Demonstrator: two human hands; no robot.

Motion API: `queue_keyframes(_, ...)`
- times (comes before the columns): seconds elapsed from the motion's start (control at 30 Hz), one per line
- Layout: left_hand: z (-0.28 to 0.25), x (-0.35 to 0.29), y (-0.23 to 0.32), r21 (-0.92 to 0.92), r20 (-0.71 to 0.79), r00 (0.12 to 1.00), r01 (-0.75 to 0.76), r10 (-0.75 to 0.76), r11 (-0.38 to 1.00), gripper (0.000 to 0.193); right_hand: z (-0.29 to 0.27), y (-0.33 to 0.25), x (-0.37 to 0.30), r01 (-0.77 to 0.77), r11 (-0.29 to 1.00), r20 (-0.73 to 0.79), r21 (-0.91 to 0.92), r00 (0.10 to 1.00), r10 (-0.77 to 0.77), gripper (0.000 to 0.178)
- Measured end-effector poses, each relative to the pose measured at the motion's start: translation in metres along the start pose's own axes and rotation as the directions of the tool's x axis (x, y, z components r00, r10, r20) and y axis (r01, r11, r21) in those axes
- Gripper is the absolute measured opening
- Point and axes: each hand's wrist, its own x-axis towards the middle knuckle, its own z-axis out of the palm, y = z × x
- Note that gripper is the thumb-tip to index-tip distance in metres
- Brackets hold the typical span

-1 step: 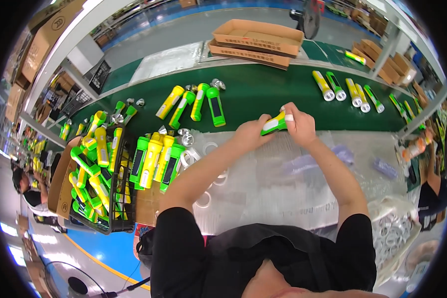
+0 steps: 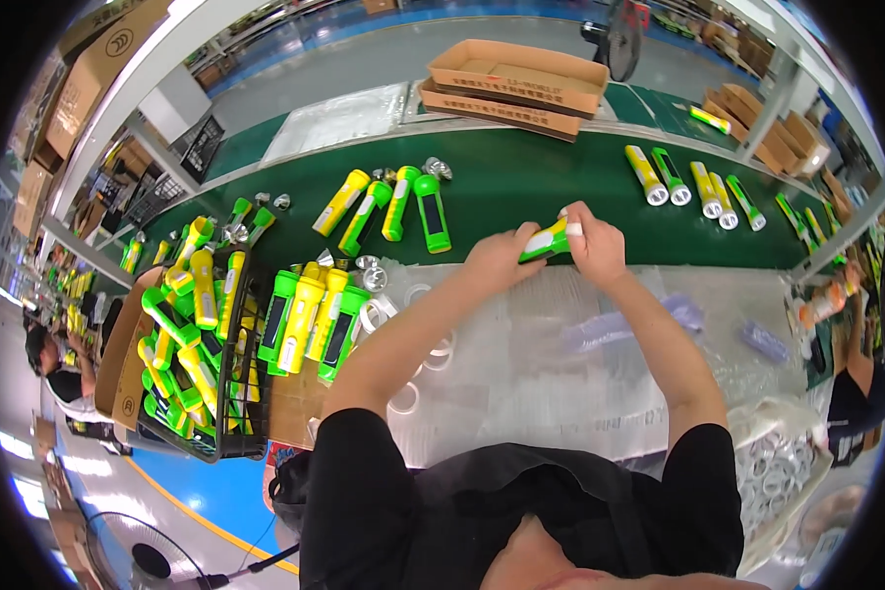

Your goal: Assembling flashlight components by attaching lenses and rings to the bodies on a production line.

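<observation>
A green and yellow flashlight (image 2: 545, 241) is held between my two hands over the near edge of the green belt. My left hand (image 2: 500, 262) is closed round its left end. My right hand (image 2: 597, 248), with a white wrap on one finger, grips its right end, hiding that end. Left of my hands, several flashlights (image 2: 397, 205) lie on the belt beside small silver reflector cups (image 2: 439, 168). More flashlights (image 2: 300, 320) stand bunched by my left forearm, with white rings (image 2: 403, 397) scattered near them.
A black basket (image 2: 228, 447) heaped with flashlights stands at left. Flashlights with lens heads (image 2: 646, 175) lie on the belt (image 2: 541, 177) at right. Cardboard trays (image 2: 516, 74) are stacked beyond it. A bag of white rings (image 2: 777, 472) sits lower right. People work at both sides.
The scene has shifted slightly right and down in the picture. Both hands keep their hold on the flashlight, which looks turned a little, showing more green.
</observation>
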Motion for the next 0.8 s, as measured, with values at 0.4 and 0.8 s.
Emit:
queue_keyframes(0.4, -0.022, -0.013, -0.127, 0.271, -0.081, 0.867, 0.495, -0.492, 0.826, 0.055, 0.017, 0.158, 0.068, -0.396, 0.638, -0.244, -0.660, 0.917, 0.316, 0.042)
queue_keyframes(0.8, -0.031, -0.056, 0.055, -0.325, 0.038, 0.991, 0.137, -0.132, 0.936, 0.042, 0.027, -0.039, -0.019, -0.647, 0.063, 0.573, 0.760, 0.712, 0.406, 0.043)
